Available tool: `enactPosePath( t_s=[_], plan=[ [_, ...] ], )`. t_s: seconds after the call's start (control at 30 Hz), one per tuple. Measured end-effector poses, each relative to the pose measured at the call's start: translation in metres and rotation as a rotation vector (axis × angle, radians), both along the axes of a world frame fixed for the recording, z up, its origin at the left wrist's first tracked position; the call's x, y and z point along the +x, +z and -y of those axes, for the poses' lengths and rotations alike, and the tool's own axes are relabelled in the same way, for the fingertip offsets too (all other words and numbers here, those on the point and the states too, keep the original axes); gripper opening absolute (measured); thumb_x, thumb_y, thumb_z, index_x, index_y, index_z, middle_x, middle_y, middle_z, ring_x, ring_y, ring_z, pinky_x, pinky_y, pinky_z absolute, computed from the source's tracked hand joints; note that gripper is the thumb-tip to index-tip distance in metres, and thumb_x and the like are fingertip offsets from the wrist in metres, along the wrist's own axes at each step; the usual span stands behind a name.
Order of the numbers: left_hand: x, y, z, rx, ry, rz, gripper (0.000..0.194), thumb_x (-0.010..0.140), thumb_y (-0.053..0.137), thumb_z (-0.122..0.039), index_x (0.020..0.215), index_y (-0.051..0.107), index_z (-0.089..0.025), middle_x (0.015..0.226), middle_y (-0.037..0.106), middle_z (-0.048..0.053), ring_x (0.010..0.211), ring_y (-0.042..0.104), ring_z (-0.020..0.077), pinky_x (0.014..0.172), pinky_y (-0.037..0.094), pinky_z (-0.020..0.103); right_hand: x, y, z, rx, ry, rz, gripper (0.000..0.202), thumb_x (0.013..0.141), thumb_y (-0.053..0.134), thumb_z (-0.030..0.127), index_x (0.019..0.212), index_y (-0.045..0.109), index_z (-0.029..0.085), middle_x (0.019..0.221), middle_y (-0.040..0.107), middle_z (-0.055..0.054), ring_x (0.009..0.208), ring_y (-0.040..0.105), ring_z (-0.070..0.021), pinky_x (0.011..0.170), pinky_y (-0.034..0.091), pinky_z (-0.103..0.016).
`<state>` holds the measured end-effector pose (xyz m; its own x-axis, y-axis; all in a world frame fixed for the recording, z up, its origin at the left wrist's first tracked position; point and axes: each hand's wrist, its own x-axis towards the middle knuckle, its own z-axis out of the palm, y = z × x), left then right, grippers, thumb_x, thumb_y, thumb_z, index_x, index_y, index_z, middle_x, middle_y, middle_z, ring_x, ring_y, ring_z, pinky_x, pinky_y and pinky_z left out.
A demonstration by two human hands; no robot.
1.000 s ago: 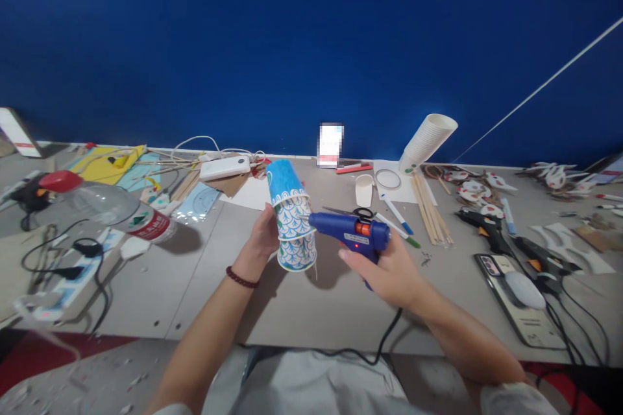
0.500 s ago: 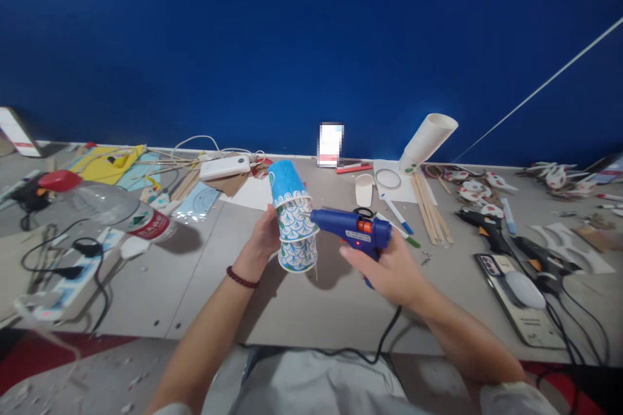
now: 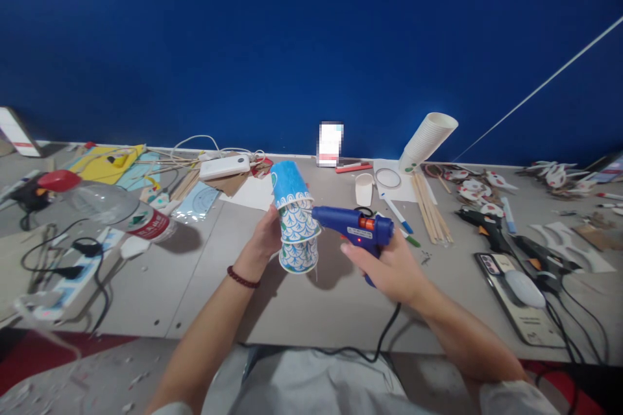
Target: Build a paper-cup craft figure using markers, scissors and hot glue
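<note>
My left hand (image 3: pixel 267 233) holds a column of stacked paper cups (image 3: pixel 298 224) from its left side, with some fingers hidden behind it. The top cup is solid blue with a white scalloped edge; the lower ones carry a blue scale pattern on white. In my right hand (image 3: pixel 396 266) is a blue glue gun (image 3: pixel 353 224) with a small red light lit. Its nozzle points left and meets the side of the cups just below the blue cup's rim. A thin strand hangs near the bottom cup.
Left stand a red-capped bottle (image 3: pixel 117 204) and a power strip (image 3: pixel 82 279). Behind are a lit phone (image 3: pixel 329 144), a small white cup (image 3: pixel 364 190) and a tall cup stack (image 3: pixel 428 142). Wooden sticks (image 3: pixel 431 211), black glue guns (image 3: pixel 487 228) and another phone (image 3: pixel 520 305) lie right.
The cup column has shifted slightly to the right and turned a little in my left hand. The glue gun has moved slightly right too.
</note>
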<state>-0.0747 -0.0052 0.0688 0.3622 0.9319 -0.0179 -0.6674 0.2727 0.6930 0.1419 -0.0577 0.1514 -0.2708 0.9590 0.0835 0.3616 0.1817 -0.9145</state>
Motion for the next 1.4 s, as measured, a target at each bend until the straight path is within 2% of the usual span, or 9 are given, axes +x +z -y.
enactPosePath(
  t_s=[0.17, 0.43, 0.8, 1.03, 1.23, 1.4],
  plan=[
    [0.0012, -0.0030, -0.0008, -0.005, 0.022, -0.013, 0.086, 0.063, 0.076, -0.060, 0.133, 0.052, -0.017, 0.123, 0.065, 0.013, 0.121, 0.055, 0.0346, 0.101, 0.043, 0.046, 0.0002, -0.0012, 0.0003, -0.001, -0.017, 0.007, 0.012, 0.077, 0.064, 0.030, 0.073, 0.060, 0.019, 0.050, 0.052, 0.003, 0.047, 0.050, -0.0129, 0.047, 0.043, -0.026],
    [0.0034, 0.0011, 0.0010, 0.026, 0.054, -0.033, 0.090, 0.060, 0.079, -0.059, 0.136, 0.050, -0.020, 0.127, 0.063, 0.013, 0.126, 0.051, 0.0351, 0.102, 0.042, 0.045, 0.0011, -0.0019, -0.0008, 0.020, -0.006, 0.003, 0.015, 0.077, 0.063, 0.029, 0.068, 0.056, 0.019, 0.048, 0.050, 0.004, 0.044, 0.047, -0.0111, 0.045, 0.041, -0.024],
    [0.0030, 0.0016, 0.0014, 0.021, 0.045, -0.050, 0.088, 0.059, 0.079, -0.061, 0.133, 0.053, -0.020, 0.124, 0.064, 0.012, 0.123, 0.054, 0.0337, 0.100, 0.044, 0.043, 0.0004, -0.0008, -0.0010, 0.054, 0.012, -0.016, 0.014, 0.078, 0.062, 0.027, 0.068, 0.056, 0.019, 0.048, 0.050, 0.004, 0.044, 0.046, -0.0108, 0.046, 0.042, -0.025],
    [-0.0017, -0.0020, -0.0022, 0.031, 0.004, 0.022, 0.091, 0.062, 0.076, -0.063, 0.136, 0.050, -0.017, 0.111, 0.069, 0.012, 0.106, 0.064, 0.0321, 0.092, 0.048, 0.044, 0.0003, -0.0009, 0.0010, 0.014, 0.019, -0.030, 0.011, 0.079, 0.062, 0.027, 0.072, 0.057, 0.019, 0.050, 0.050, 0.005, 0.043, 0.046, -0.0102, 0.045, 0.041, -0.024],
    [-0.0028, -0.0071, -0.0046, 0.020, 0.021, 0.058, 0.091, 0.063, 0.075, -0.062, 0.137, 0.048, -0.016, 0.113, 0.069, 0.012, 0.107, 0.064, 0.0318, 0.093, 0.048, 0.044, 0.0007, -0.0068, 0.0030, 0.008, 0.043, -0.048, 0.012, 0.082, 0.060, 0.027, 0.074, 0.059, 0.018, 0.054, 0.053, 0.004, 0.043, 0.046, -0.0088, 0.045, 0.041, -0.023],
    [-0.0017, -0.0037, -0.0046, 0.023, 0.044, 0.060, 0.090, 0.059, 0.077, -0.064, 0.133, 0.053, -0.017, 0.109, 0.069, 0.012, 0.099, 0.066, 0.0308, 0.089, 0.050, 0.043, 0.0005, -0.0064, 0.0044, 0.032, 0.060, -0.054, 0.006, 0.080, 0.062, 0.024, 0.083, 0.062, 0.018, 0.056, 0.054, 0.004, 0.044, 0.046, -0.0086, 0.045, 0.042, -0.023]
  ],
)
